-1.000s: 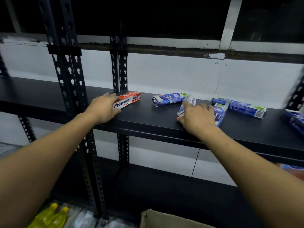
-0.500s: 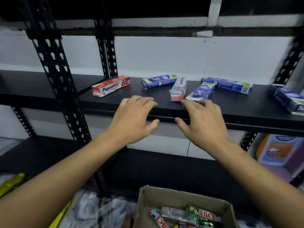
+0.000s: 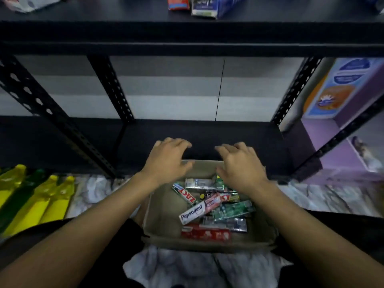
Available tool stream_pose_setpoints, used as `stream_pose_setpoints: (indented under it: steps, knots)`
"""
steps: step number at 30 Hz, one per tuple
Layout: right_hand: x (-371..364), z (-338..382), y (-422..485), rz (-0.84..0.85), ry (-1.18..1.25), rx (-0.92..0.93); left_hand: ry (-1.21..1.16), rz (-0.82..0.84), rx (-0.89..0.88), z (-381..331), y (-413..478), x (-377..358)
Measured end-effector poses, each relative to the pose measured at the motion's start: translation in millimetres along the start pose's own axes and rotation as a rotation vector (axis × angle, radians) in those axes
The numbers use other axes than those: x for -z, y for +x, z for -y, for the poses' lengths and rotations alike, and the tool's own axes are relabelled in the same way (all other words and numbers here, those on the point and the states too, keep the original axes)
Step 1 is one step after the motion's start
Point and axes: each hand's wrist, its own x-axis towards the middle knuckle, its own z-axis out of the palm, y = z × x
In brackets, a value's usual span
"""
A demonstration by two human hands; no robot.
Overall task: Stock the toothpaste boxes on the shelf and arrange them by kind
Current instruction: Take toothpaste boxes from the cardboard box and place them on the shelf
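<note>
A cardboard box (image 3: 162, 217) on the floor holds several toothpaste boxes, among them a white Pepsodent box (image 3: 195, 212), a red box (image 3: 205, 233) and green ones (image 3: 232, 210). My left hand (image 3: 166, 161) and my right hand (image 3: 239, 163) hover over the far side of the carton, fingers loosely spread and holding nothing. On the black shelf (image 3: 187, 32) above, only the ends of a red box (image 3: 178, 3) and a blue box (image 3: 209, 6) show at the top edge.
Black slotted shelf uprights (image 3: 41, 104) stand left and right of the carton. Yellow and green bottles (image 3: 31, 200) lie at lower left. A purple carton (image 3: 340, 113) stands at right. Crumpled white plastic (image 3: 187, 267) covers the floor.
The view dropped from the stocked shelf to the carton on the floor. Both hands left the shelf and came down over the carton, still holding nothing.
</note>
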Motion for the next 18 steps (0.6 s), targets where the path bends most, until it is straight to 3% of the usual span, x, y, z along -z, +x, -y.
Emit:
stream_pose_setpoints:
  steps: [9, 18]
  knots:
    - [-139.6, -42.0, -18.1, 0.504, 0.027, -0.031, -0.077, 0.39, 0.096, 16.1, -14.8, -153.1]
    - [-242.0, -85.1, -33.0, 0.728, 0.062, -0.088, -0.364, 0.6, 0.305, 22.8, -33.0, -264.1]
